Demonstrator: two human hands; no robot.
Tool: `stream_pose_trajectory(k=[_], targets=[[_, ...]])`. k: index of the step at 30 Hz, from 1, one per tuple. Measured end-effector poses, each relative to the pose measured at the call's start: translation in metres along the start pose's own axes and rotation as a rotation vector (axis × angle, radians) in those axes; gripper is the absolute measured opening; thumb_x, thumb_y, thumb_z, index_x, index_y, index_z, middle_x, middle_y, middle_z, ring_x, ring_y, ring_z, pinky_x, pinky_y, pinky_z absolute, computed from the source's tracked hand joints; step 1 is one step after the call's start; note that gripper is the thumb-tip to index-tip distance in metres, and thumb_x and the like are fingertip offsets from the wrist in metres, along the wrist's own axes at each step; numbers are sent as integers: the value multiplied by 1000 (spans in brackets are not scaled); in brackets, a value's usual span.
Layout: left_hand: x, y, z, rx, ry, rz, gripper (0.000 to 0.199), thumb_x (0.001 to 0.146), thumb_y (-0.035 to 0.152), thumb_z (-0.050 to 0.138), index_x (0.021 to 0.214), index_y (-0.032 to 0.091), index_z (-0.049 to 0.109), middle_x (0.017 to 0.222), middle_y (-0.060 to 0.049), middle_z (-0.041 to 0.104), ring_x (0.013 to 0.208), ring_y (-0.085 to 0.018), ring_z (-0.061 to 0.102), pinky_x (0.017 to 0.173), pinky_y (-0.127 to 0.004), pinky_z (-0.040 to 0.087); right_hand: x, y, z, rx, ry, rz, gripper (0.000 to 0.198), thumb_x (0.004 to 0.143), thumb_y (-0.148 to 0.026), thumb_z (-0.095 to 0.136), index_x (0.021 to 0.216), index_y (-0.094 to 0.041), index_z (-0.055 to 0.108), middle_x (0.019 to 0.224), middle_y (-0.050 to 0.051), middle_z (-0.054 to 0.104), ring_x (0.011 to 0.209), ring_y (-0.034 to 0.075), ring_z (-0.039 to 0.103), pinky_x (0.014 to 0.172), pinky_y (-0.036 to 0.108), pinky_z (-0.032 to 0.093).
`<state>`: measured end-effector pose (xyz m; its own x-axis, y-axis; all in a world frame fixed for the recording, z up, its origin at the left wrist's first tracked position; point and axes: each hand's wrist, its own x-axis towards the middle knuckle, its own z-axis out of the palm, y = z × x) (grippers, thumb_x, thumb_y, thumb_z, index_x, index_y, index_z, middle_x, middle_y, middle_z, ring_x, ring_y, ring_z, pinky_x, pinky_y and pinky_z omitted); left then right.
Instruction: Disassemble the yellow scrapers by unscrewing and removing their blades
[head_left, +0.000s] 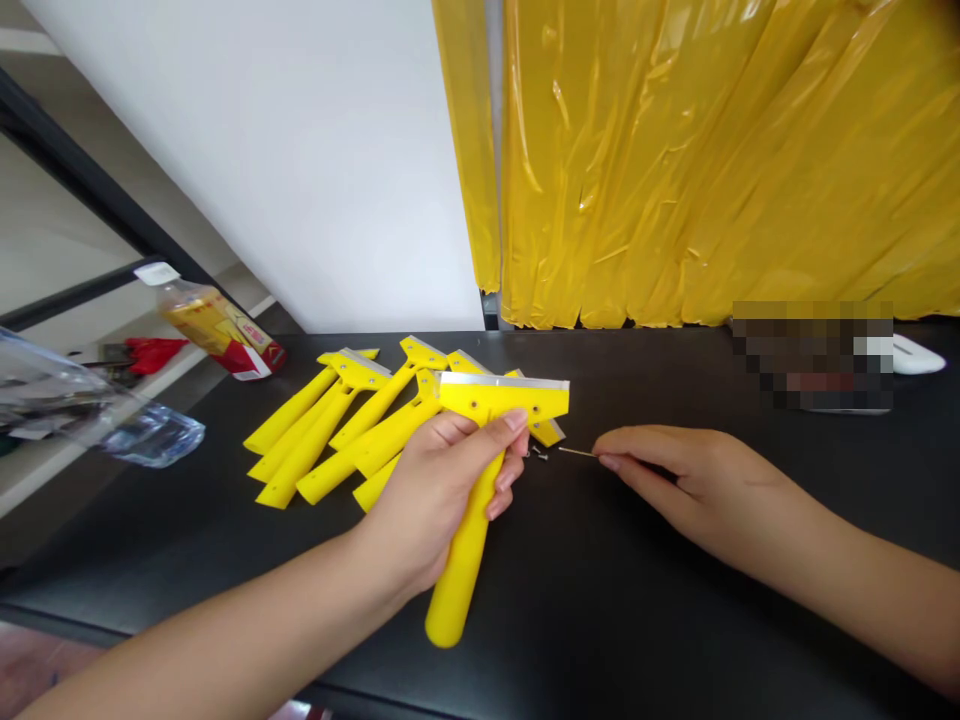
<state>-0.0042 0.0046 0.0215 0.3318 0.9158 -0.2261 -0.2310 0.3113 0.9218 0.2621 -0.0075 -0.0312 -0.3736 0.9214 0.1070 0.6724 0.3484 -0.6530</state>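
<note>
My left hand (457,480) is wrapped round the handle of a yellow scraper (463,580), its head turned up and away from me. A metal blade edge (502,381) runs along the top of that head, which has two small round holes. Between thumb and fingertips, my right hand (675,470) pinches a thin pale rod (577,452) that points left; its exact kind is unclear. A few tiny screws (541,456) lie on the table just left of the rod's tip. Behind my left hand, several more yellow scrapers (319,425) lie in a loose pile, partly covered by it.
The black table (600,600) ends against a white panel (360,170) and a yellow plastic curtain (675,160). A drink bottle (217,325) leans at the back left, near a clear plastic container (150,430). A white object (919,355) lies back right beside a blurred-out patch.
</note>
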Motion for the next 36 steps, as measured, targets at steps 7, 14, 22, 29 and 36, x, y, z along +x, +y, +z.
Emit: stream_pose_trajectory(k=[7, 14, 22, 29, 36], targets=[[2, 0, -1, -12, 0, 0, 30, 98, 37, 83, 82, 15, 70, 69, 2, 56, 56, -7, 46, 48, -16, 41, -3, -3, 0, -122, 32, -5, 13, 107, -28, 53, 107, -28, 65, 84, -1, 72, 71, 17, 67, 69, 33, 49], [0, -1, -1, -7, -3, -13, 32, 99, 39, 82, 82, 16, 69, 68, 3, 56, 56, -7, 46, 49, -15, 41, -2, -2, -3, -165, -15, -42, 20, 107, -27, 53, 115, -30, 70, 93, -2, 77, 73, 16, 69, 70, 32, 49], [1, 0, 0, 2, 2, -8, 31, 99, 39, 82, 82, 16, 69, 69, 2, 55, 57, -8, 46, 48, -16, 40, -2, -1, 0, -204, -33, -57, 19, 106, -26, 53, 112, -29, 71, 92, 0, 77, 73, 17, 68, 68, 33, 49], [1, -1, 1, 9, 12, -4, 32, 97, 40, 83, 82, 16, 69, 70, 2, 56, 57, -8, 46, 48, -17, 40, -2, -2, 0, -218, -25, -61, 20, 105, -27, 54, 112, -30, 73, 93, 0, 79, 73, 18, 71, 68, 33, 50], [1, -1, 0, 21, 11, -16, 32, 99, 40, 81, 81, 16, 69, 66, 3, 54, 55, -8, 45, 49, -17, 40, 0, -2, 1, -206, -32, -59, 25, 108, -29, 51, 114, -29, 75, 104, 3, 82, 83, 20, 75, 74, 35, 55]])
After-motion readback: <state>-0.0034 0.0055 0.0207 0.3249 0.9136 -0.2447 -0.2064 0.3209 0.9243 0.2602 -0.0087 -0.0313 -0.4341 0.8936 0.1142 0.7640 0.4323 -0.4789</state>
